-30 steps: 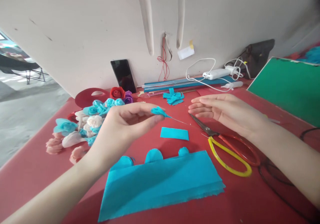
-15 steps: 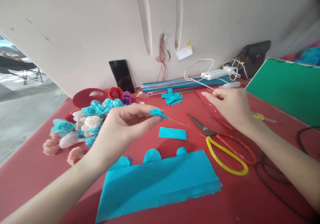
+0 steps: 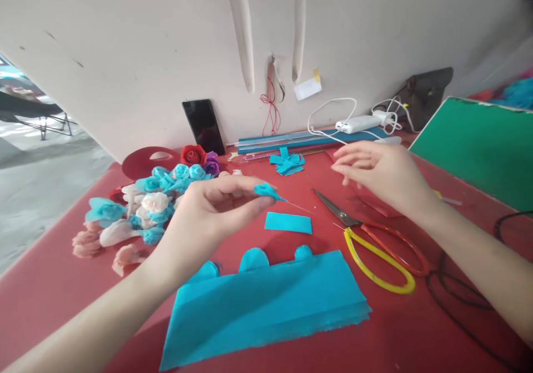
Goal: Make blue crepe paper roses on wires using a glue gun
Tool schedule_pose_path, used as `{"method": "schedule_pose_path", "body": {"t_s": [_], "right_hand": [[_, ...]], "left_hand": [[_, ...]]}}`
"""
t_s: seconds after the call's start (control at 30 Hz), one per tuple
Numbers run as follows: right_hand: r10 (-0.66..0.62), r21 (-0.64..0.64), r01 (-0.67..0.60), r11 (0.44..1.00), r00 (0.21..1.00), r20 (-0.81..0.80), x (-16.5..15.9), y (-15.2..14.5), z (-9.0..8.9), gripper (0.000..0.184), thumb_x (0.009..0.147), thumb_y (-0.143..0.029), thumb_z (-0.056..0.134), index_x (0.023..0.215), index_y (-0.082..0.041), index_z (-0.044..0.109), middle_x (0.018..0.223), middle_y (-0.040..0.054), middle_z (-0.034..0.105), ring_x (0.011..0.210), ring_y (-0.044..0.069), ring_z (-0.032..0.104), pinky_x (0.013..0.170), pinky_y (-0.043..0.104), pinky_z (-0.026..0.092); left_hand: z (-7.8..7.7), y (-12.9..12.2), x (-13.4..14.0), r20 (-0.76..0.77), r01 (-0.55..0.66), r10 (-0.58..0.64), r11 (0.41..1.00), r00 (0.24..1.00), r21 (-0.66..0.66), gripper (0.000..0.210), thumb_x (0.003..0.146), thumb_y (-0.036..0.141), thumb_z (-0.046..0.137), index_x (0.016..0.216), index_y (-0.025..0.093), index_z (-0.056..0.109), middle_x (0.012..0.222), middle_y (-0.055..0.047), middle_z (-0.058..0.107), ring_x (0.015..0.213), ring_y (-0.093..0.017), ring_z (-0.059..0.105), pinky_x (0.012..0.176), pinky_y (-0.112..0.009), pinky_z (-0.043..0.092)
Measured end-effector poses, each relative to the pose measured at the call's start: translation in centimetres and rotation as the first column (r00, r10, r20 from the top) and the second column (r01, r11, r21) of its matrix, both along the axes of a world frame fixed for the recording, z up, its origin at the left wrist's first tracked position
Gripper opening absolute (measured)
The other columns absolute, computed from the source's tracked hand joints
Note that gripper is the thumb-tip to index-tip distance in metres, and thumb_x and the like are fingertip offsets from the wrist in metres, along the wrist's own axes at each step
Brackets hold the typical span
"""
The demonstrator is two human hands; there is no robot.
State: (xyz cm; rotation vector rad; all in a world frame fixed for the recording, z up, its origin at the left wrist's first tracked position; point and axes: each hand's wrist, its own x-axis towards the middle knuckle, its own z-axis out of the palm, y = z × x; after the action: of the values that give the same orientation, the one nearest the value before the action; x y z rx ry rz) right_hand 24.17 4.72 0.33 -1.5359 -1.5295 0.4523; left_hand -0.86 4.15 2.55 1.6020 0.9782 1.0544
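Between thumb and fingers, my left hand pinches a small blue crepe-paper flower bud. A thin pale strand trails from the bud's tip to the right. My right hand hovers above the table behind the scissors, its fingers loosely apart with nothing visible in them. The scissors, with one yellow and one red handle, lie beneath it. Below the bud rests a small blue paper strip. Nearer to me is a larger folded blue crepe-paper sheet, with rounded blue pieces along its far edge.
Paper flowers in blue, white, pink and red are heaped at the left. Blue strips lie behind the hands. A phone leans on the wall; a white power adapter and a green board stand right.
My right hand has opened from a closed pinch and moved slightly left. My left hand keeps the bud pinched, almost in the same place.
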Motion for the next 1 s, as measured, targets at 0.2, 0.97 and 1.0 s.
{"method": "schedule_pose_path", "body": {"t_s": [0.2,0.97,1.0], "right_hand": [[0.123,-0.112,-0.142,0.983,0.979,-0.163,-0.6,-0.6,0.5,0.017,0.069,-0.034,0.072,0.07,-0.018,0.064,0.055,-0.0003,0.063,0.045,0.011,0.055,0.043,0.022,0.042],[0.065,-0.194,-0.09,0.977,0.989,-0.131,0.2,0.7,-1.0,0.012,0.089,-0.023,0.057,0.084,-0.012,0.059,0.076,0.0001,0.061,0.065,0.009,0.06,0.057,0.022,0.053],[0.061,-0.192,-0.082,0.978,0.992,-0.11,0.3,0.8,-1.1,0.015,0.091,-0.026,0.054,0.087,-0.012,0.059,0.076,0.0001,0.061,0.062,0.009,0.059,0.055,0.021,0.052]], "left_hand": [[0.2,-0.2,0.1,0.006,-0.013,0.013,1.0,1.0,0.001,0.007,0.07,0.016,0.072,0.069,0.023,0.072,0.07,0.005,0.072,0.067,-0.008,0.066,0.06,-0.011,0.052],[0.3,-0.3,-0.1,-0.013,-0.017,0.017,1.0,1.0,-0.005,0.005,0.071,0.018,0.072,0.07,0.023,0.072,0.071,0.005,0.072,0.068,-0.009,0.066,0.06,-0.011,0.052],[0.3,-0.2,-0.1,-0.011,-0.014,0.014,1.0,1.0,-0.004,0.005,0.071,0.018,0.072,0.07,0.023,0.072,0.071,0.005,0.072,0.068,-0.009,0.066,0.06,-0.011,0.052]]}}
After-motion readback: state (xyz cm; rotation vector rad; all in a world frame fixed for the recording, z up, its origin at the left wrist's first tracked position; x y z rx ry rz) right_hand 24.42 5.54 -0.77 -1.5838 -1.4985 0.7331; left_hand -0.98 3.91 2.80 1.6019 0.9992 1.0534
